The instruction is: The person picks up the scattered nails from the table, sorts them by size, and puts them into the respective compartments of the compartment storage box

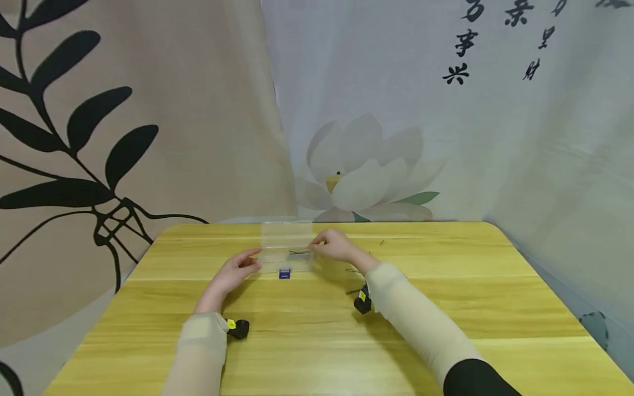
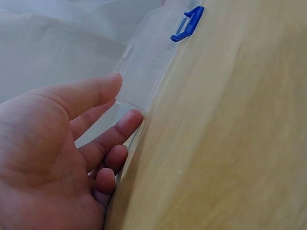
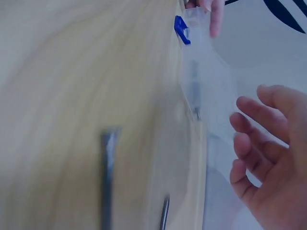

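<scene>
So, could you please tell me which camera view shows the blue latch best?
The left wrist view shows the blue latch largest and sharpest, on the clear box. The head view shows it small; the right wrist view shows it smaller and softer.

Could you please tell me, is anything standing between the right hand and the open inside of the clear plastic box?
Nothing visible does: the right hand is at the right end of the clear plastic box, whose lid is open toward the back. The blue latch is at the front, not between them.
</scene>
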Demonstrator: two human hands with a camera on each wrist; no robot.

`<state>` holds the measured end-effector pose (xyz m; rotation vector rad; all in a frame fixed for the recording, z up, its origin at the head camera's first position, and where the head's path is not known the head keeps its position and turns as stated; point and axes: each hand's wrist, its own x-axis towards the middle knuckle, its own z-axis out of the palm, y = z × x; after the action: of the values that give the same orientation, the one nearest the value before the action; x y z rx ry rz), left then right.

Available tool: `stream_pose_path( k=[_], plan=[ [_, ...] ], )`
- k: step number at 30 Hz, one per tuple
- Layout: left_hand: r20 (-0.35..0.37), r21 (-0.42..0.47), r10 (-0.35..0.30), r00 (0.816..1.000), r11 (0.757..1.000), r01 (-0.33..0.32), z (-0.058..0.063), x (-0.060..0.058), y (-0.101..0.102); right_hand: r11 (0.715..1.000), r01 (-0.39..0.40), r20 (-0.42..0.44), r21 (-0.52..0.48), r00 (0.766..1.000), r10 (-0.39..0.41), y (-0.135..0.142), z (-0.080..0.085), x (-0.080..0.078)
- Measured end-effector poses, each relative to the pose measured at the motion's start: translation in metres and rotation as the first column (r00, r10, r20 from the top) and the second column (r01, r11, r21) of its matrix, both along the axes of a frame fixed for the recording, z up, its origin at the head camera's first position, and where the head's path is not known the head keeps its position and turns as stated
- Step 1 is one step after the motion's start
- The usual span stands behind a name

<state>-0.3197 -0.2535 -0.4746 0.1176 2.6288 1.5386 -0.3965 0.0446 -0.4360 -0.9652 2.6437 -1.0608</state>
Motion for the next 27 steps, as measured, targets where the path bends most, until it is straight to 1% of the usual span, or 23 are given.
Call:
stream_pose_path(
  k=[3,9,12,14,17,20,25,27],
  plan=[
    [-0.001,-0.010,-0.001,1.000,1.000,0.001,0.001,0.000,0.000,0.999,-0.030,0.000,-0.018,1.000,0.030,0.026,0.001,0.006],
    [-0.001,-0.026,-0.016,1.000,1.000,0.016,0.003,0.001,0.001,0.999,-0.045,0.060,-0.009,0.997,0.045,0.078,-0.003,0.020],
    [0.004,-0.021,-0.017,1.000,1.000,0.017,0.003,0.000,0.002,0.998,-0.061,0.064,0.001,0.996,0.061,0.100,-0.006,0.030],
    [0.007,-0.019,-0.018,1.000,1.000,0.019,0.003,0.001,0.002,0.997,-0.071,0.079,0.004,0.994,0.071,0.109,-0.010,0.037],
    [0.005,-0.018,-0.022,1.000,1.000,0.022,0.003,0.001,0.002,0.997,-0.080,0.108,0.015,0.991,0.078,0.117,-0.015,0.047],
    [0.002,-0.022,-0.023,1.000,0.999,0.023,0.002,0.002,0.002,0.996,-0.085,0.134,0.026,0.988,0.081,0.118,-0.019,0.055],
    [0.000,-0.029,-0.021,1.000,0.999,0.021,0.002,0.002,0.002,0.990,-0.117,0.083,0.078,0.990,0.111,0.112,-0.020,0.060],
    [0.003,-0.024,-0.020,1.000,1.000,0.020,0.002,0.001,0.002,0.988,-0.123,0.077,0.095,0.990,0.116,0.110,-0.020,0.060]
  ],
)
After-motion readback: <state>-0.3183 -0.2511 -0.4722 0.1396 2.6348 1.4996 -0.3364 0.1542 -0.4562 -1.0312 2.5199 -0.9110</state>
